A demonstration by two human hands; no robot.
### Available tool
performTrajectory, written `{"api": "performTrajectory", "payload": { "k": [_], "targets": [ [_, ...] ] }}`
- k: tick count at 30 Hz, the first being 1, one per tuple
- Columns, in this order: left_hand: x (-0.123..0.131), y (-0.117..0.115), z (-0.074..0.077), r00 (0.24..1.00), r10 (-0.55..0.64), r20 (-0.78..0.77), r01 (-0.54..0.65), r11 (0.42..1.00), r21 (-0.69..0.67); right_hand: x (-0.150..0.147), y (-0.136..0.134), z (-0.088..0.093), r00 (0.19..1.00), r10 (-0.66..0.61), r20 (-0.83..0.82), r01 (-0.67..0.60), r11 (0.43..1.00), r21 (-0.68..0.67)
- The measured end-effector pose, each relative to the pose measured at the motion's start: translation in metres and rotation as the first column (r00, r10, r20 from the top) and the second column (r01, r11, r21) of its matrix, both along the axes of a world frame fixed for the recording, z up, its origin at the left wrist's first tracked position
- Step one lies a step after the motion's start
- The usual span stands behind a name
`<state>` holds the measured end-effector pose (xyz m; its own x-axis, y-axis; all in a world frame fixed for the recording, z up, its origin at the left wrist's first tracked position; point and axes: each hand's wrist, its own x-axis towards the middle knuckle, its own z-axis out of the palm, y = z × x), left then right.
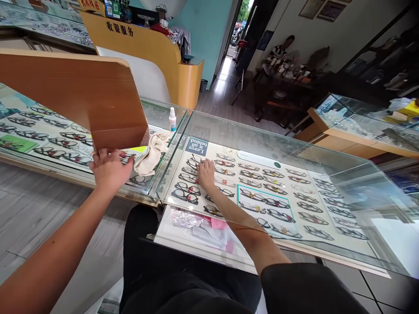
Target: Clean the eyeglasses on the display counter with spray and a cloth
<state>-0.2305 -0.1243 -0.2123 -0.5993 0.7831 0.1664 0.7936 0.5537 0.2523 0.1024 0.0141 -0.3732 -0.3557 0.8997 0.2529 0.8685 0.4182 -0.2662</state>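
Note:
My right hand reaches under the glass top of the display case. Its fingers are bent down onto a pair of glasses in the rows of frames on the white tray. My left hand is at the neighbouring case's near edge, with its fingers curled at the lower edge of a raised brown wooden panel. A beige cloth lies just right of that hand.
A small white spray bottle stands on the glass behind the cloth. A teal-bordered tray of glasses lies right of my forearm. Plastic packets sit on the lower shelf. An orange reception desk and a person are further back.

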Motion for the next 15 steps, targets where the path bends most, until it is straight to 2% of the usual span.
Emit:
{"api": "performTrajectory", "payload": {
  "k": [4, 8, 15],
  "targets": [
    [-0.001, 0.0, -0.001, 1.0, 0.004, -0.001, -0.004, 1.0, 0.009, -0.011, 0.029, 0.005, 0.998, -0.01, 0.054, 0.011, 1.0, -0.012],
    [-0.001, 0.0, -0.002, 1.0, 0.011, -0.016, -0.011, 1.0, -0.008, -0.021, 0.052, 0.009, 0.992, 0.037, 0.122, -0.03, 0.998, -0.062],
    [-0.001, 0.0, 0.0, 1.0, 0.026, 0.006, -0.026, 1.0, -0.014, -0.018, 0.059, -0.002, 0.985, 0.044, 0.166, -0.017, 0.987, -0.161]
  ]
}}
